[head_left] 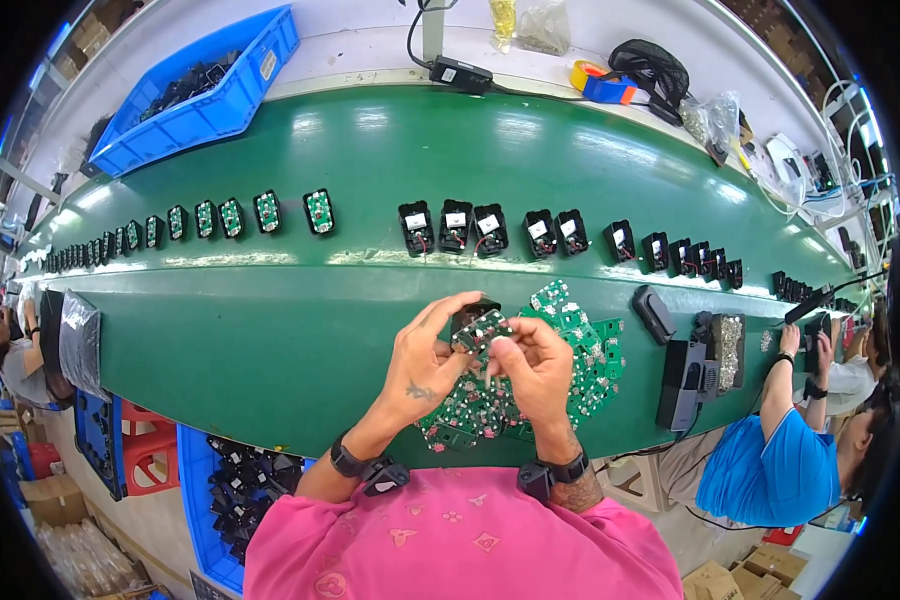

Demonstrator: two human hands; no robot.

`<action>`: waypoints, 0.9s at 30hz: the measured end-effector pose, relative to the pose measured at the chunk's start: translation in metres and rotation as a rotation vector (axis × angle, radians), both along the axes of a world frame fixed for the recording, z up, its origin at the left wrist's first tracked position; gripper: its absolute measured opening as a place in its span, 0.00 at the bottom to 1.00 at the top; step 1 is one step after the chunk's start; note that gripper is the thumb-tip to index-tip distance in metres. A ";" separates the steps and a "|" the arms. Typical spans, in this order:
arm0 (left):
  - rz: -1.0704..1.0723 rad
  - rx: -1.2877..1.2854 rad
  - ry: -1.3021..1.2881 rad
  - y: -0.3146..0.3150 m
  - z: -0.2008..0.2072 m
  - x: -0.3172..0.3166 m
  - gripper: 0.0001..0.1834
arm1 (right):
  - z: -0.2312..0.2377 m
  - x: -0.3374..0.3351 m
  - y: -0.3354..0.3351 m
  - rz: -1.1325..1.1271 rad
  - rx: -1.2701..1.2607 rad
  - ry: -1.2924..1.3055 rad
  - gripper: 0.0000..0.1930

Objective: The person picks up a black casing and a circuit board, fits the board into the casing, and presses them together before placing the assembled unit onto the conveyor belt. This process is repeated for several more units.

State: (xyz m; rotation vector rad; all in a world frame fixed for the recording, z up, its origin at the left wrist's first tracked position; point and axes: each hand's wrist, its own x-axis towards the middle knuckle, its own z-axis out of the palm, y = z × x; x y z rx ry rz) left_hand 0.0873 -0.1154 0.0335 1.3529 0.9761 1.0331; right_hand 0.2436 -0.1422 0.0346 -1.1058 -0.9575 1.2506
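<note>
My left hand (422,362) curls round a small black plastic housing (476,307), its fingers behind the far side. Against the housing's near side is a green circuit board (482,333), tilted, with small parts on its face. The thumb and fingers of my right hand (536,372) pinch the board's right edge. Whether the board sits inside the housing or just in front of it, I cannot tell. Beneath and around both hands spreads a heap of loose green circuit boards (595,360) on the green work surface (230,340).
Black housings with green boards (318,211) line the far left; housings with white-labelled parts and red wires (456,226) continue rightward. A blue crate (180,125) stands back left. On the right are a black device (682,385), a tray of small metal parts (730,350) and a co-worker in blue (770,470).
</note>
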 end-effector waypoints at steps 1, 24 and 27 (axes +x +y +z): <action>-0.002 0.000 -0.001 0.000 0.001 0.002 0.30 | 0.004 -0.002 0.000 0.015 0.023 0.050 0.05; 0.171 0.097 0.000 0.005 -0.007 0.009 0.27 | 0.004 0.018 0.023 0.122 0.043 -0.477 0.14; 0.063 -0.040 -0.134 0.007 0.002 -0.001 0.26 | 0.009 0.016 0.022 0.090 0.012 -0.459 0.14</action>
